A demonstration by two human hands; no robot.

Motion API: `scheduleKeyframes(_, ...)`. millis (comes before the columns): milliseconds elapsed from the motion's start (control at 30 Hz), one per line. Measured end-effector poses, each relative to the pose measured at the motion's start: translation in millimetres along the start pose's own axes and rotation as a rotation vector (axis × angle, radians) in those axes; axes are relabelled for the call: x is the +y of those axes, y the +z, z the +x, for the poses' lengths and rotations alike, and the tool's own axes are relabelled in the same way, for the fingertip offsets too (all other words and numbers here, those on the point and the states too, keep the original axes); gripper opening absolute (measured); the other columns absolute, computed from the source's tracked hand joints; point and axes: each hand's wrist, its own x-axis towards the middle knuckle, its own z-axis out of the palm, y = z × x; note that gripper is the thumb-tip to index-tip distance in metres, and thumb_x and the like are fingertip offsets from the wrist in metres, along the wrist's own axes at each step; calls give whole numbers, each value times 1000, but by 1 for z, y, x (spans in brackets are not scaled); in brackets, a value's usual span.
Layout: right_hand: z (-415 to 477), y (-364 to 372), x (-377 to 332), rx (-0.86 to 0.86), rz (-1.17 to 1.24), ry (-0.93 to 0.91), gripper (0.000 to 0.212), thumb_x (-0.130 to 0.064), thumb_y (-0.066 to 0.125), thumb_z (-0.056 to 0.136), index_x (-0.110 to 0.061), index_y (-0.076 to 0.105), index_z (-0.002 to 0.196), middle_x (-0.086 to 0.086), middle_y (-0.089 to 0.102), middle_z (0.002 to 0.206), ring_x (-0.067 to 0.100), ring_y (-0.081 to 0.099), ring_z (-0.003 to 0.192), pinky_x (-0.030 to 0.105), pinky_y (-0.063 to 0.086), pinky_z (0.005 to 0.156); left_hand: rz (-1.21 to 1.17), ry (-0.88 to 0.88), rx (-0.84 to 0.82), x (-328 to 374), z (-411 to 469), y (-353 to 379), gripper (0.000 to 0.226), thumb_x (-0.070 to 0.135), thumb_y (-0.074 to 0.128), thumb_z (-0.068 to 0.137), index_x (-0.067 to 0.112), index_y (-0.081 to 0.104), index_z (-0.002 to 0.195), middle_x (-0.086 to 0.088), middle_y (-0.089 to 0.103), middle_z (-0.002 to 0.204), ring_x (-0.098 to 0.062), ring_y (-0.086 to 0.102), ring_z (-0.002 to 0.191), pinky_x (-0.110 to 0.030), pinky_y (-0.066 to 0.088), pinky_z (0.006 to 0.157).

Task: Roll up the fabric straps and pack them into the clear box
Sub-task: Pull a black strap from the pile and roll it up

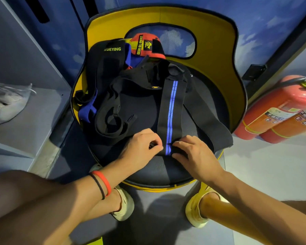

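A black fabric strap with a blue centre stripe (171, 105) lies lengthwise on the black seat of a yellow chair (219, 71). Its near end is rolled into a small coil at the seat's front. My left hand (141, 147) pinches the coil's left side, and my right hand (194, 152) grips its right side. Behind it lies a heap of other straps: a black one marked XUEYING (106, 55), a blue one (86, 112), a red one with yellow print (145, 45) and loose black loops (111, 119). No clear box is in view.
Two red fire extinguishers (279, 112) lie on the floor to the right of the chair. A grey shelf with a crumpled plastic bag (5, 103) stands to the left. My feet in pale shoes (124, 204) rest under the seat's front edge.
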Motion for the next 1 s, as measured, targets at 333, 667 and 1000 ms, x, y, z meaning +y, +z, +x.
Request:
scheduleKeyframes(333, 1, -2, 2, -9, 398, 260, 29, -55, 59, 90, -28, 63, 100, -10, 67, 92, 14, 65, 85, 38, 57, 74, -145, -211, -62, -7, 2, -8, 20, 30, 88, 76, 31, 77, 93, 10, 75, 88, -4, 71, 83, -36, 61, 83)
scheduleKeyframes(667, -10, 7, 2, 162, -104, -175, 31, -40, 55, 99, -17, 71, 113, 1, 63, 114, 24, 57, 98, 40, 52, 82, -382, -433, -159, 6, 11, -9, 10, 18, 86, 81, 11, 81, 87, -6, 77, 81, -17, 75, 79, -27, 64, 74)
scheduleKeyframes(1000, -7, 6, 2, 67, -247, -184, 48, -47, 62, 93, -17, 65, 131, 0, 66, 123, 21, 58, 113, 38, 44, 104, -157, -332, -58, 5, 18, -1, 33, 27, 78, 88, 22, 75, 121, 7, 61, 116, -11, 65, 106, -23, 50, 87)
